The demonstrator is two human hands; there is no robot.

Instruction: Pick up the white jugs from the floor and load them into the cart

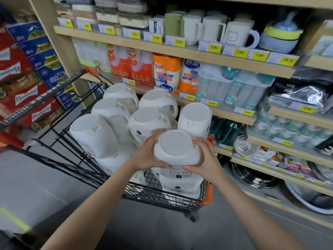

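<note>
Both hands, left hand and right hand, are clasping a white plastic jug with curled fingers over the black wire cart, already holding several jugs; the visible floor is showing none left

cart near-full | jugs packed | gap front-left corner

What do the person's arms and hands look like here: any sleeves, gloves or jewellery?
Both forearms are bare as far as the frame shows, with no sleeves in view. The left hand and right hand wear no gloves. No watch, bracelet or ring shows.
</note>
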